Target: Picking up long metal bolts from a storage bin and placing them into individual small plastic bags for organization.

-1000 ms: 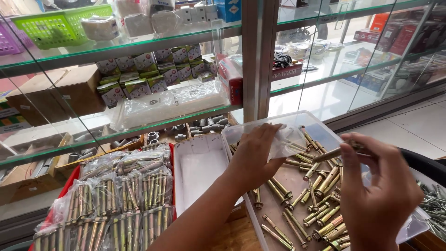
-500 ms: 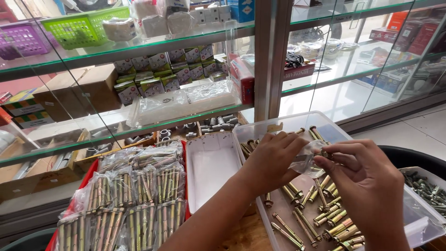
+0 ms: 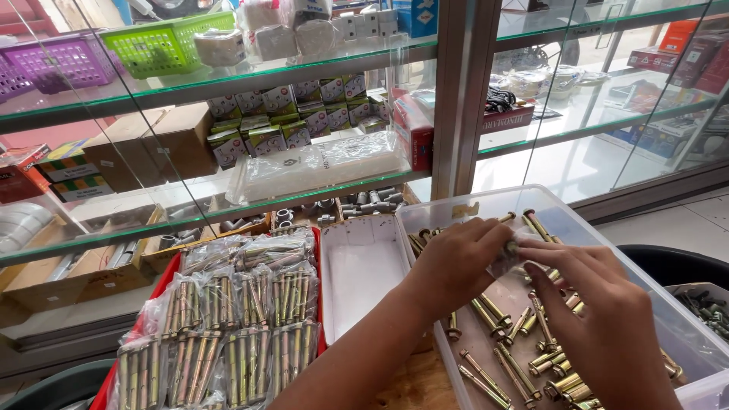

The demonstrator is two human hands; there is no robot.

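A wooden tabletop point(image 3: 414, 383) shows as a bare strip between the trays, in front of a glass display cabinet with green-edged glass shelves point(image 3: 228, 80) and a pale metal upright point(image 3: 463, 99); tiled floor lies off to the right.

Both hands meet over a clear plastic bin point(image 3: 600, 228) that holds loose brass-coloured anchor bolts point(image 3: 524, 357). The left hand point(image 3: 456, 262) and the right hand point(image 3: 600, 304) are closed together on a small clear plastic bag point(image 3: 515, 254), pinched between their fingertips just above the bolts; a bolt tip seems to sit inside the bag. Just left of the bin lies an empty white tray point(image 3: 361, 273), and beside that a red tray point(image 3: 159, 285) is packed with rows of bagged bolts point(image 3: 228, 334) in clear packets.

On the cabinet's middle shelf stand small green-and-white boxes point(image 3: 288, 114) in rows, with a flat clear packet of white pieces point(image 3: 319, 163) lying in front, a brown cardboard box point(image 3: 152, 140) to the left and a red box point(image 3: 414, 129) standing on end by the upright. The top shelf carries a green basket point(image 3: 167, 42) and a purple basket point(image 3: 53, 64). Below, metal fittings point(image 3: 357, 203) fill low cardboard trays. At the far right edge, a second container holds grey screws point(image 3: 702, 307).
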